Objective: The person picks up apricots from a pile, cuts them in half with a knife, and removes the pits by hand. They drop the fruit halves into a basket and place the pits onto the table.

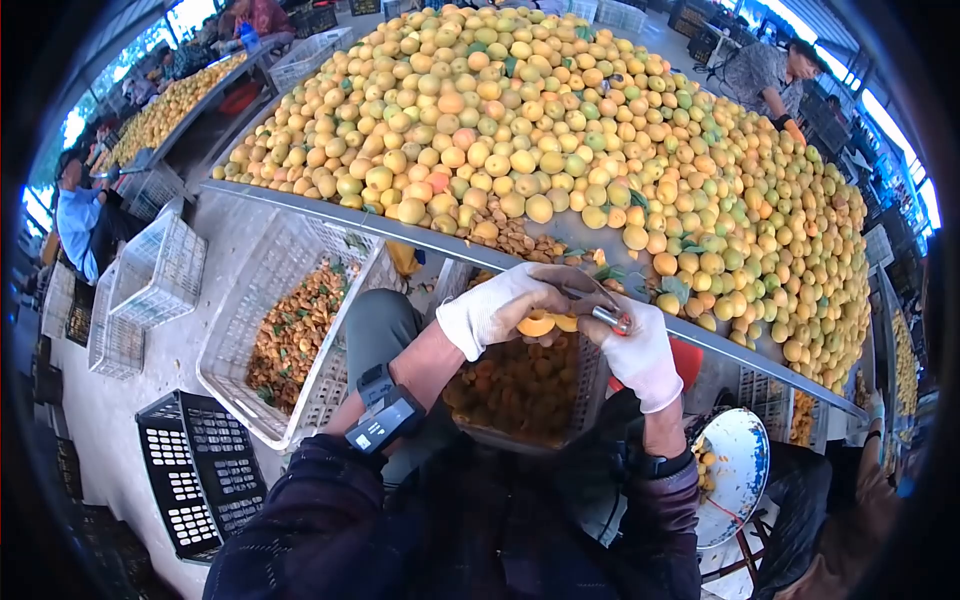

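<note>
My left hand [505,308], in a white glove with browned fingers, is closed on a cut apricot [536,325] whose bright orange flesh shows. Close beside it, my right hand [640,352], gloved too, is wrapped round a small knife [606,318] with a silver and red handle; its blade is hard to make out. Below both hands stands a crate [590,385] with cut apricot pieces in it, partly in shadow. Just beyond my fingers, a heap of whole apricots [560,130] covers the metal-edged table [400,232].
To the left, a white crate [225,350] holds apricot scraps and leaves. A black crate [205,470] stands on the floor near stacked white crates [160,265]. At my right is a chipped white basin [735,510]. A person [765,80] works across the table; others sit farther off.
</note>
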`<action>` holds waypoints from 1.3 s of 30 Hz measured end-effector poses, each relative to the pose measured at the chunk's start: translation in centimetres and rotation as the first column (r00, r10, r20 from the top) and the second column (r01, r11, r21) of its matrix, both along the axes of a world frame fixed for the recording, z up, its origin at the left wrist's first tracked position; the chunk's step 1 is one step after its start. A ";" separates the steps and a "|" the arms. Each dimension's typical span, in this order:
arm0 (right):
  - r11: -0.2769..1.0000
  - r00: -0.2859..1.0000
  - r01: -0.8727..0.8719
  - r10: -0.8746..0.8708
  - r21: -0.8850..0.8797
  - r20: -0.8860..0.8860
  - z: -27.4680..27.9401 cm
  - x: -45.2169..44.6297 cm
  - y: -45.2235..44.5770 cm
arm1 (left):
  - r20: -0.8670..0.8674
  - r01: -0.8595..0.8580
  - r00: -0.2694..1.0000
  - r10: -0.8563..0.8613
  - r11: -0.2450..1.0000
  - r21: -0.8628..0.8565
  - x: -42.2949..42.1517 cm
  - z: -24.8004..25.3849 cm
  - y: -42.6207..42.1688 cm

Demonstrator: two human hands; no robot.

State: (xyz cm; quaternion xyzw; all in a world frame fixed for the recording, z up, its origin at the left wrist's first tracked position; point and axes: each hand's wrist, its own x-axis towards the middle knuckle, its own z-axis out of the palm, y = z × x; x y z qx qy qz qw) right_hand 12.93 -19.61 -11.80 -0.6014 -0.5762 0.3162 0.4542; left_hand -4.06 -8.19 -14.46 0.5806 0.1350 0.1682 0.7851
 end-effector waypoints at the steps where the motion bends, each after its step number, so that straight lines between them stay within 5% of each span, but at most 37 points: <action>1: 1.000 1.000 0.002 -0.002 0.002 -0.005 -0.2 0.2 0.1 | -0.005 0.002 1.000 -0.002 1.000 0.002 0.2 0.2 -0.4; 3: 0.992 0.972 0.046 -0.072 -0.117 -0.224 -1.0 0.8 0.6 | -0.116 0.107 0.989 -0.092 0.985 0.136 0.9 0.6 -1.5; 4: 0.978 0.922 0.150 -0.192 -0.148 -0.336 -1.8 1.5 1.0 | -0.013 0.079 0.996 -0.091 0.778 0.624 1.5 -2.4 -0.4; 5: 0.947 0.920 0.294 -0.318 -0.132 -0.230 -2.5 2.2 1.9 | -0.178 0.070 0.984 0.021 0.871 0.487 1.9 -1.6 -1.7; 7: 0.897 0.869 0.429 -0.441 -0.103 -0.223 -2.2 3.9 3.4 | -0.489 0.217 0.859 0.150 0.760 0.613 2.1 -1.6 -2.0; 8: 0.902 0.891 0.423 -0.431 -0.084 -0.140 -2.2 5.0 3.9 | -0.421 0.179 0.880 0.221 0.666 0.724 1.8 -1.8 -2.0; 11: 0.920 0.912 0.360 -0.311 -0.158 0.266 -4.0 9.0 4.9 | -0.343 -0.026 0.856 0.388 0.693 0.721 1.6 0.7 -0.5; 13: 0.929 0.925 0.322 -0.268 -0.181 0.270 -4.0 9.0 5.0 | -0.162 -0.167 0.783 0.601 0.453 0.875 2.4 -0.1 3.1; 14: 0.931 0.926 0.320 -0.267 -0.178 0.268 -3.6 8.6 4.9 | -0.246 -0.095 0.725 0.643 0.447 0.889 3.2 0.4 5.2; 16: 0.903 0.897 0.319 -0.386 -0.289 -0.216 -2.7 7.4 4.8 | -0.320 -0.026 0.656 0.683 0.445 0.895 4.9 0.0 8.3; 18: 0.887 0.873 0.322 -0.413 -0.330 -0.259 -2.9 7.1 4.4 | -0.225 0.183 0.599 0.769 0.143 0.973 7.1 -1.6 10.7; 19: 0.870 0.864 0.305 -0.424 -0.388 -0.271 -2.5 6.7 3.8 | -0.226 0.180 0.604 0.764 0.145 0.973 7.9 -2.8 11.7; 21: 0.874 0.830 0.355 -0.457 -0.331 -0.319 -3.7 6.3 3.3 | -0.141 0.335 0.588 0.796 -0.082 0.939 9.1 -4.7 13.0; 22: 0.891 0.843 0.356 -0.436 -0.282 -0.313 -3.8 6.2 3.0 | -0.250 0.377 0.602 0.759 0.005 0.926 9.1 -3.7 13.5; 26: 0.900 0.795 0.360 -0.433 -0.246 -0.423 -2.9 5.4 1.7 | -0.159 0.263 0.671 0.724 -0.031 0.964 7.0 -1.8 12.2; 27: 0.897 0.745 0.344 -0.441 -0.278 -0.501 -2.7 5.0 1.4 | -0.200 -0.007 0.760 0.619 0.314 0.949 6.3 -0.4 11.1; 28: 0.898 0.746 0.343 -0.439 -0.277 -0.500 -2.7 4.4 1.3 | -0.174 -0.226 0.845 0.506 0.633 0.741 5.5 0.6 9.8; 29: 0.912 0.718 0.337 -0.409 -0.234 -0.563 -2.7 3.6 1.4 | -0.169 -0.229 0.845 0.507 0.630 0.742 4.7 1.2 8.4; 31: 0.936 0.708 0.312 -0.345 -0.165 -0.617 -1.9 2.0 1.7 | -0.004 -0.285 0.957 0.292 0.937 0.204 3.2 1.5 5.2; 33: 0.950 0.773 0.308 -0.281 -0.050 -0.569 -1.0 0.1 1.7 | 0.140 -0.221 0.960 0.244 0.962 -0.157 2.9 -0.2 2.5; 35: 0.964 0.812 0.268 -0.228 -0.004 -0.538 -0.8 -0.9 1.5 | 0.228 -0.139 0.951 0.210 0.946 -0.293 2.7 0.5 -0.8; 37: 0.975 0.785 0.220 -0.182 -0.009 -0.592 0.1 -1.7 0.3 | 0.298 -0.137 0.923 0.242 0.933 -0.333 2.7 0.0 -2.3; 39: 0.963 0.843 0.261 -0.196 0.063 -0.501 0.0 -2.7 -0.5 | 0.233 -0.276 0.932 0.279 0.960 -0.044 2.1 0.8 -4.2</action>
